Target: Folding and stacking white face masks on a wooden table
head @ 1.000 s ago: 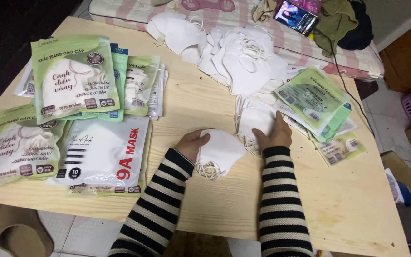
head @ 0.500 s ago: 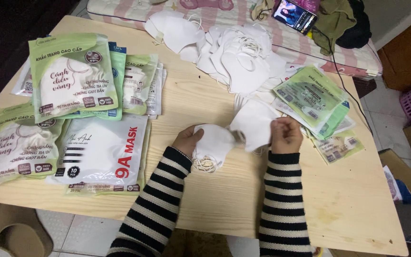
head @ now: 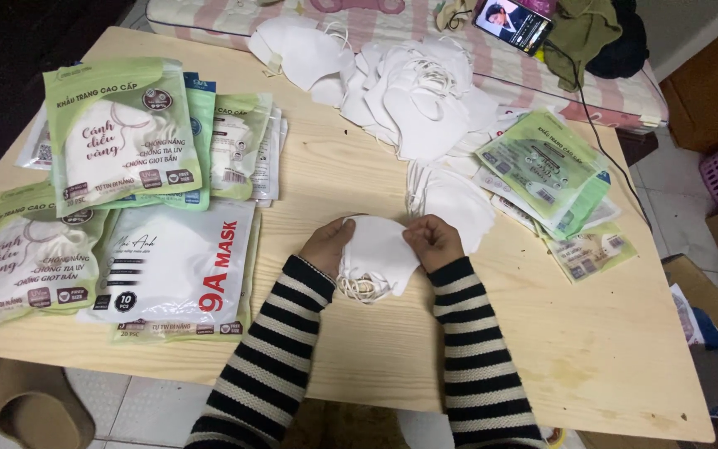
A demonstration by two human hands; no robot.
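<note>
Left hand (head: 327, 246) and right hand (head: 434, 243) both had fingers curled shut on a small stack of white masks (head: 376, 258), held low over the wooden table (head: 542, 333), ear loops dangling at the bottom edge. Just beyond, loose masks (head: 459, 204) lay flat. Left side: mask packs (head: 172, 266) (white and green, overlapping). Farther back: big mask pile (head: 409, 91), then a phone (head: 513, 22).

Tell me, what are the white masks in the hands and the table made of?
The white masks held by the left hand and right hand look like soft, matte cloth-like fabric: they fold and show no shine. The table looks like pale wood, with visible grain lines, though it could be a wood-look surface.
</note>
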